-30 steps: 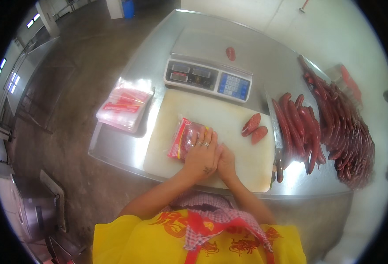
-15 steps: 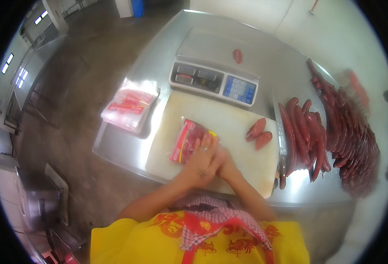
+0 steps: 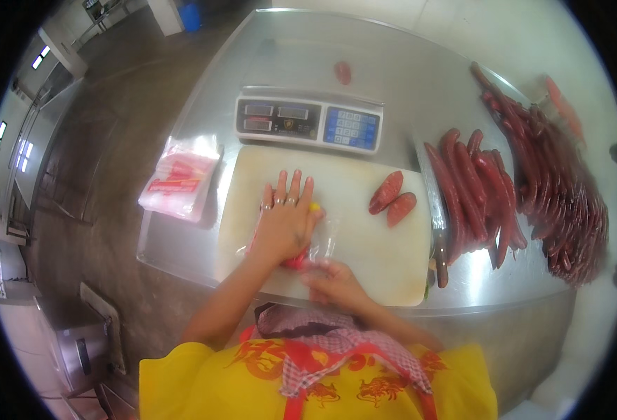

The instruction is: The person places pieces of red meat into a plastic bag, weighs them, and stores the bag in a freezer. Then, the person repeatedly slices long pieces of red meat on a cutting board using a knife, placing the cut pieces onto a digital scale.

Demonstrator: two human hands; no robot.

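Note:
My left hand point(image 3: 284, 225) lies flat on a clear plastic package of sausage point(image 3: 328, 236) with red and yellow print, fingers stretched toward the scale and rings on them. The palm hides most of the package. At the package's near right corner my right hand point(image 3: 333, 283) is closed, its fingers pinching the plastic edge. Both hands work over a white cutting board point(image 3: 252, 168). Two cut sausage pieces point(image 3: 394, 198) rest on the board's right side.
Behind the board stands a digital scale point(image 3: 308, 124). Printed plastic bags point(image 3: 179, 182) are stacked at left. On the right, a dark-handled knife point(image 3: 440, 252) lies beside several red sausages point(image 3: 473, 192) and a larger sausage pile point(image 3: 560, 203). Another piece point(image 3: 343, 73) is by the scale.
My hands, overlapped on the package before, have come apart. The left now lies flat with fingers pointing away; the right has moved nearer me to the package's edge. The package has turned.

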